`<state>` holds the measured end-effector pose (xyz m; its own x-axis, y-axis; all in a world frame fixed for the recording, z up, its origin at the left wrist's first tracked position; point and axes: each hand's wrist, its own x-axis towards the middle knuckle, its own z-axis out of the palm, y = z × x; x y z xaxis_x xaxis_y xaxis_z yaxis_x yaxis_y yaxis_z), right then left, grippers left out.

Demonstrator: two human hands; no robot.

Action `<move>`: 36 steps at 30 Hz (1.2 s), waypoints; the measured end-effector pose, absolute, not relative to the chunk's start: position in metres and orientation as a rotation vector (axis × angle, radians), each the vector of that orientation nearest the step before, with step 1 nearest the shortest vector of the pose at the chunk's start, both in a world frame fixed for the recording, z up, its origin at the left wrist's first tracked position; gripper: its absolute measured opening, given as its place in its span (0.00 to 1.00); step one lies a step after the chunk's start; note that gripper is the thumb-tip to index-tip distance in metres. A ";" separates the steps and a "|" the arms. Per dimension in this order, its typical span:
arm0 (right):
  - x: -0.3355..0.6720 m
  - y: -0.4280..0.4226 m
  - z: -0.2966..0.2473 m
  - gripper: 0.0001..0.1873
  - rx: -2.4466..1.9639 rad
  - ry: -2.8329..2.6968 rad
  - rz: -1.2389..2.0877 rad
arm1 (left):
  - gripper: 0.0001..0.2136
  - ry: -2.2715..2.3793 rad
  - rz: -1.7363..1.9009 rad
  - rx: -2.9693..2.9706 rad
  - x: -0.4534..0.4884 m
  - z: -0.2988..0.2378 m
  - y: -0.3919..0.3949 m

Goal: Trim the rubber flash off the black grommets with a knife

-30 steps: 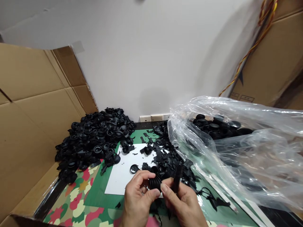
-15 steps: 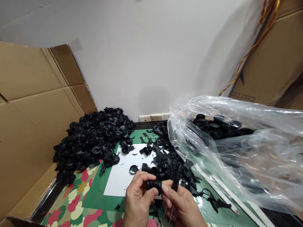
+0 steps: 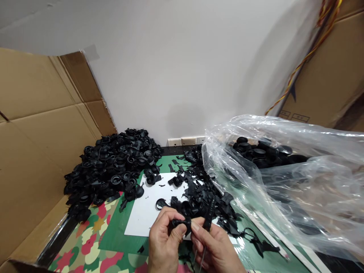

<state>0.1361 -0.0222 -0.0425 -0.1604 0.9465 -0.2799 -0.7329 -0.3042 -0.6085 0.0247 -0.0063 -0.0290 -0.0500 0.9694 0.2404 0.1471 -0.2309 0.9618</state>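
Observation:
Low in the head view, my left hand [image 3: 165,238] is closed around a black ribbed rubber part [image 3: 182,225], thumb against its near side. Opposite it, my right hand [image 3: 212,242] pinches the part's right edge between thumb and index finger. The same right hand also grips a tool with a black handle [image 3: 209,214] pointing up and thin metal prongs [image 3: 201,258] pointing down; its exact kind is unclear. Just beyond my fingers, black rubber scraps [image 3: 199,193] and a few ribbed parts [image 3: 178,181] lie on a white sheet [image 3: 139,220].
A big heap of black rubber parts [image 3: 113,163] rests at left by a cardboard sheet [image 3: 42,125]. At right, a clear plastic bag [image 3: 298,185] holds smooth black parts [image 3: 258,152]. A green mat [image 3: 113,237] lies under the sheet; wall sockets [image 3: 187,141] are behind.
The ribbed rubber part has turned and looks squeezed flatter between my fingers. Both hands have shifted slightly left. The heap, scraps and bag lie as before.

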 end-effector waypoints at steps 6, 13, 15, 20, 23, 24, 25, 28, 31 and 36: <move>0.137 -0.022 -0.044 0.23 -0.862 -0.531 1.625 | 0.03 1.237 1.341 1.498 0.022 -0.026 -0.006; 0.174 -0.028 -0.037 0.21 -0.955 -0.625 1.240 | 0.03 1.251 1.311 1.536 0.017 -0.025 -0.006; 0.178 -0.031 -0.032 0.19 -0.907 -0.714 1.153 | 0.03 1.244 1.317 1.559 0.018 -0.024 -0.007; 0.166 -0.032 -0.027 0.18 -0.965 -0.776 1.120 | 0.04 1.238 1.297 1.632 0.020 -0.022 -0.009; 0.159 -0.031 -0.028 0.16 -0.991 -0.713 1.127 | 0.04 1.234 1.277 1.655 0.019 -0.021 -0.009; 0.158 -0.031 -0.029 0.16 -1.000 -0.704 1.125 | 0.04 1.230 1.268 1.664 0.018 -0.022 -0.010; 0.157 -0.030 -0.029 0.16 -1.008 -0.708 1.123 | 0.04 1.227 1.264 1.672 0.018 -0.022 -0.010; 0.158 -0.029 -0.031 0.16 -1.035 -0.754 1.119 | 0.04 1.227 1.267 1.681 0.017 -0.024 -0.010; 0.158 -0.029 -0.031 0.17 -1.063 -0.772 1.116 | 0.04 1.221 1.264 1.702 0.017 -0.026 -0.011; 0.160 -0.027 -0.031 0.17 -1.073 -0.755 1.156 | 0.04 1.201 1.250 1.744 0.016 -0.025 -0.011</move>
